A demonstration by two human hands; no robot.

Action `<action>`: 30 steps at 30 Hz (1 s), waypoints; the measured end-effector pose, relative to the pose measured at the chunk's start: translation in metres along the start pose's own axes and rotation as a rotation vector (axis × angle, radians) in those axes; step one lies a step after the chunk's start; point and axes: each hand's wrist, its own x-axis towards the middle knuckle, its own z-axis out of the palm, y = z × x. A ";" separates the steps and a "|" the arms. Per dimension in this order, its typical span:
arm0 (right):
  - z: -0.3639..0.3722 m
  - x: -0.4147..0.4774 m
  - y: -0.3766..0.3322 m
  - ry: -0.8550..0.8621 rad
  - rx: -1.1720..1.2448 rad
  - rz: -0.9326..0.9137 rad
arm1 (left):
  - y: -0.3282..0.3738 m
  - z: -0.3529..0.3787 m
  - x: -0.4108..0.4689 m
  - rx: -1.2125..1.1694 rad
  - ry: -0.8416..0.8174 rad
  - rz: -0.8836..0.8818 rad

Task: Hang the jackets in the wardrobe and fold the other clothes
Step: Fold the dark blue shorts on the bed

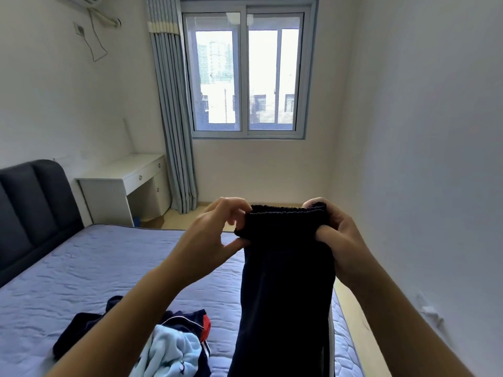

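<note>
The bed fills the lower left, and its right edge runs close to the bare white wall, with only a narrow strip of pale floor between them. Beyond the foot of the bed there is open floor up to the window and the pleated grey-blue curtain. A white desk stands in the corner beside the padded dark headboard.

The mattress cover is quilted, lilac-blue and lightly rumpled. Near its front edge lies a loose heap: a fluffy light blue fleece, a navy jacket with red and white trim, and a dark garment spread flat to the left.

The trousers are dark navy and soft, with a gathered elastic waistband and a white stripe down one side. They hang upright in the air above the right part of the bed.

The left hand pinches the left end of the waistband between thumb and curled fingers. The right hand has its grip clamped round the right end, fingers folded over the cloth.
</note>
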 end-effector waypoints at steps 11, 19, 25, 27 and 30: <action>-0.030 0.025 -0.036 -0.286 -0.646 -0.475 | 0.000 -0.070 0.063 0.350 -0.408 0.481; -0.041 0.044 -0.071 -0.533 -0.957 -0.737 | 0.019 -0.097 0.087 0.462 -0.429 0.644; -0.045 0.063 -0.079 -0.685 -1.190 -0.620 | 0.034 -0.089 0.087 0.279 -0.615 0.590; -0.044 0.069 -0.076 -0.721 -1.276 -0.631 | 0.026 -0.086 0.090 0.342 -0.657 0.542; -0.048 0.074 -0.071 -0.775 -1.336 -0.560 | 0.001 -0.083 0.095 0.543 -0.648 0.538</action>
